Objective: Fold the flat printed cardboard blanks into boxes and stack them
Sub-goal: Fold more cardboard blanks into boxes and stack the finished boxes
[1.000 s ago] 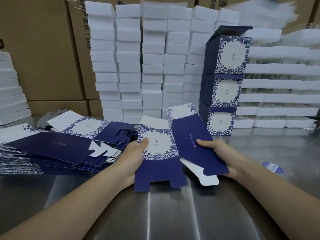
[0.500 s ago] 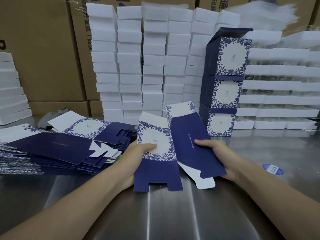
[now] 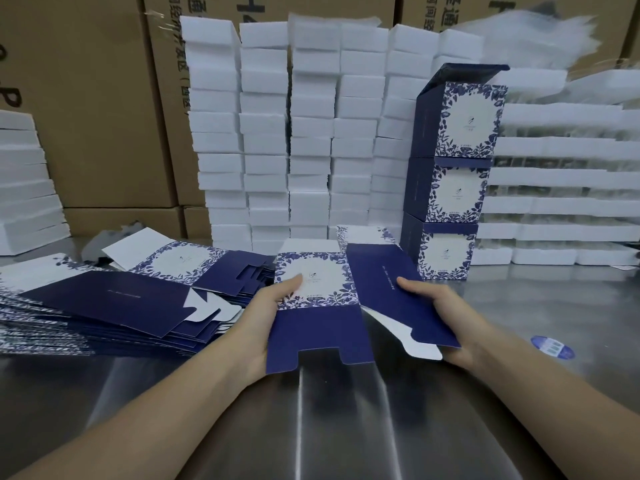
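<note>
Half-opened blue floral blank (image 3: 318,327) above table, three folded boxes (image 3: 453,188) stacked behind

Boxes (image 3: 450,192), folded: 3, one stack, right of centre.
Blank (image 3: 318,327), lower centre: 1.
Pile (image 3: 104,306) of flat blanks, left: 1; sheets too many to count.
Foam blocks (image 3: 311,133), upper centre: 6 columns; block total not countable.
Sticker (image 3: 552,347), right: 1.

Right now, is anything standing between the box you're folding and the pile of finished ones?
Nothing visible. The left hand and right hand hold the blank just in front of the three-box stack; only bare steel table lies between.
</note>
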A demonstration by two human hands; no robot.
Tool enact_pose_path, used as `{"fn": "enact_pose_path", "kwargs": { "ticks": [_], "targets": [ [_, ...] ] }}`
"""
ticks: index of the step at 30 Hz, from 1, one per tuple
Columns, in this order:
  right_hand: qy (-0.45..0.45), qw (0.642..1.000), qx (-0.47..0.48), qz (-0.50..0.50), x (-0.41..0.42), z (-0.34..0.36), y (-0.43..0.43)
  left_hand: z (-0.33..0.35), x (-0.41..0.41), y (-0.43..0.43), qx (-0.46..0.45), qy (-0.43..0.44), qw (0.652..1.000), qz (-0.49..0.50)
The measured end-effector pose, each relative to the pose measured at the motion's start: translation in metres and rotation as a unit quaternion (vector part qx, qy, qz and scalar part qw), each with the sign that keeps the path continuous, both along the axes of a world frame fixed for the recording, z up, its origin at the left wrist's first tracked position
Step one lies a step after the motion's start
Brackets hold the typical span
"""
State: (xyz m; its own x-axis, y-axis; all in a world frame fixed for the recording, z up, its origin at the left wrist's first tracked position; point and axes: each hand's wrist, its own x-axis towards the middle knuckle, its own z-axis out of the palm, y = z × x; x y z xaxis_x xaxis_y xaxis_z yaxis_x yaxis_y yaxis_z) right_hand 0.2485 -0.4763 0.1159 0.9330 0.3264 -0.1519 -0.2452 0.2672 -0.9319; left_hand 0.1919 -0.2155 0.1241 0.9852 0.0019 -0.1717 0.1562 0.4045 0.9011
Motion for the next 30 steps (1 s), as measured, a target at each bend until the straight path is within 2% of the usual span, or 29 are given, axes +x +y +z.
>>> {"fn": "enact_pose_path", "kwargs": {
  "ticks": [4,6,8,10,12,17,20,25,27,30],
  "targets": [
    [-0.023,0.997,0.034,-0.072,0.006,-0.004,0.011,-0.009,-0.001,0.005,-0.198,-0.048,0.979,-0.005],
    [-0.036,0.994,0.047,-0.087,0.008,-0.005,0.016,-0.011,-0.001,0.003,-0.213,-0.065,0.975,-0.021],
    [-0.041,0.994,0.047,-0.087,0.007,-0.004,0.02,-0.009,-0.003,-0.004,-0.147,-0.088,0.985,-0.009],
    [-0.037,0.996,0.043,-0.075,0.005,-0.004,0.023,-0.005,-0.007,-0.012,-0.037,-0.135,0.99,0.008],
    [-0.042,0.997,0.04,-0.046,0.005,-0.004,0.024,-0.006,-0.015,-0.02,0.071,-0.192,0.979,-0.006],
    [-0.075,0.996,-0.046,-0.031,0.004,-0.007,0.027,-0.014,-0.013,-0.029,0.199,-0.259,0.942,0.071],
    [-0.131,0.985,-0.092,-0.069,0.0,-0.008,0.033,-0.018,-0.006,-0.026,0.219,-0.254,0.931,0.145],
    [-0.22,0.971,-0.092,-0.028,-0.011,-0.009,0.042,-0.021,0.0,-0.021,0.251,-0.217,0.917,0.22],
    [-0.248,0.96,-0.13,-0.01,-0.012,-0.01,0.042,-0.021,0.0,-0.021,0.246,-0.211,0.916,0.237],
    [-0.315,0.92,-0.232,0.04,-0.014,-0.013,0.041,-0.02,-0.001,-0.02,0.265,-0.219,0.907,0.244]
  ]
}}
